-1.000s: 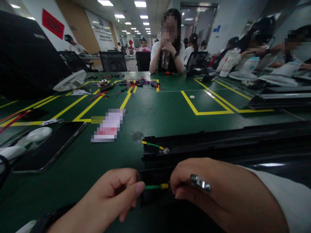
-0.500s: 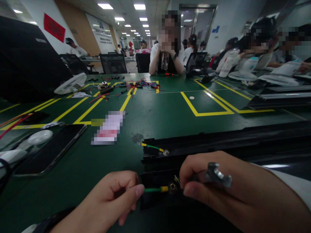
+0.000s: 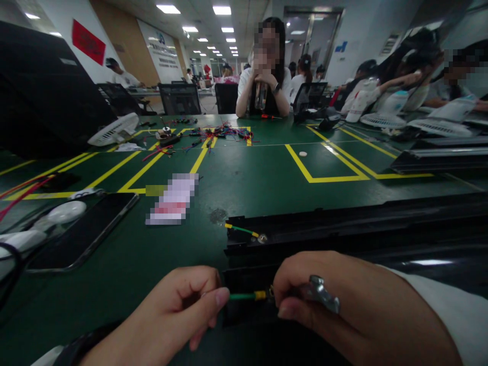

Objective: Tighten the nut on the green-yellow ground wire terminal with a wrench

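Note:
My left hand (image 3: 186,300) pinches the end of a short green wire (image 3: 243,296) with a yellow sleeve. The wire's other end meets a fastener on the near black metal channel (image 3: 244,276). My right hand (image 3: 343,300) is closed around a silver open-ended wrench (image 3: 325,294); one jaw sticks out past the thumb. The wrench's other end is at the fastener, mostly hidden by my fingers. Just behind lies another black channel (image 3: 312,227), with a second green wire (image 3: 242,230) fixed to it by a screw (image 3: 262,237).
A phone (image 3: 87,231) and a white fan (image 3: 114,130) are at left. Bundles of thin wires (image 3: 224,132) lie farther back. A pale paper slip (image 3: 173,198) rests mid-table. More black channels (image 3: 442,155) lie at right. A person (image 3: 263,76) sits opposite.
My right hand has moved left and slightly down, bringing the wrench onto the fastener and turning its free jaw. My left hand still holds the wire in nearly the same place.

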{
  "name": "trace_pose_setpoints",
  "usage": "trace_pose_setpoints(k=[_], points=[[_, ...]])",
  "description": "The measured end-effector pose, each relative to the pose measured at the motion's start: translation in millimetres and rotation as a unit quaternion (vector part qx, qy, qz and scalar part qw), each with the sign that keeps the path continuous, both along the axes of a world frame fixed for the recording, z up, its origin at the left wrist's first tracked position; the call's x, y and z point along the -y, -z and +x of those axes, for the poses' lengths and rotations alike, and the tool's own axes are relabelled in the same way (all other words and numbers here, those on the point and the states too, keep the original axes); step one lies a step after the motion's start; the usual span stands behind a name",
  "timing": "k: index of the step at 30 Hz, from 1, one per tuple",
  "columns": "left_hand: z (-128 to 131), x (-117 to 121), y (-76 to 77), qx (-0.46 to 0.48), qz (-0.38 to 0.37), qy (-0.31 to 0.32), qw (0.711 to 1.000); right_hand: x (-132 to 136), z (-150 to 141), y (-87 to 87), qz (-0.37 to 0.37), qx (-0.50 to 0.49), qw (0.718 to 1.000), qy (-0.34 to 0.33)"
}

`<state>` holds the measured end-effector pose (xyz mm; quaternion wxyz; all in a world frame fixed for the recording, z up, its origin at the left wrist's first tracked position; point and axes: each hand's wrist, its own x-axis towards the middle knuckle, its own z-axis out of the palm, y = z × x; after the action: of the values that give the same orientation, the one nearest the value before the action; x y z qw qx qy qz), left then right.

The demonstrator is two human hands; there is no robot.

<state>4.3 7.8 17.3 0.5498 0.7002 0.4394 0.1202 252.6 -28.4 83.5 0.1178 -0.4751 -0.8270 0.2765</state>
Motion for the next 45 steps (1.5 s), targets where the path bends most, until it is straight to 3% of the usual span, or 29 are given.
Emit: trace_pose_setpoints(k=[5, 8, 15, 19, 27, 37, 45], points=[[0, 1, 1.1, 0.006, -0.005, -0.002, 1.000, -9, 7, -2.6, -0.024, -0.039, 0.997, -0.062], [0, 2, 0.9, 0.007, -0.003, -0.007, 1.000, -14, 10, -6.2, -0.046, -0.046, 0.996, -0.066], [2, 3, -2.1, 0.018, -0.022, -0.015, 0.999, -4, 11, -7.8, -0.005, -0.052, 0.997, 0.063], [4, 3, -3.8, 0.030, -0.019, -0.025, 0.999, 4, 6, -7.5, 0.009, -0.044, 0.996, 0.076], [2, 1, -1.4, 0.014, -0.005, -0.008, 1.000, 1, -2, -7.3, -0.021, 0.013, 1.000, 0.003], [2, 2, -3.2, 0.016, -0.016, -0.010, 1.000, -8, 3, -8.8, -0.038, 0.009, 0.999, -0.028], [1, 2, -0.8, -0.007, -0.003, 0.003, 1.000, -19, 8, -12.0, -0.047, -0.023, 0.993, -0.105]])
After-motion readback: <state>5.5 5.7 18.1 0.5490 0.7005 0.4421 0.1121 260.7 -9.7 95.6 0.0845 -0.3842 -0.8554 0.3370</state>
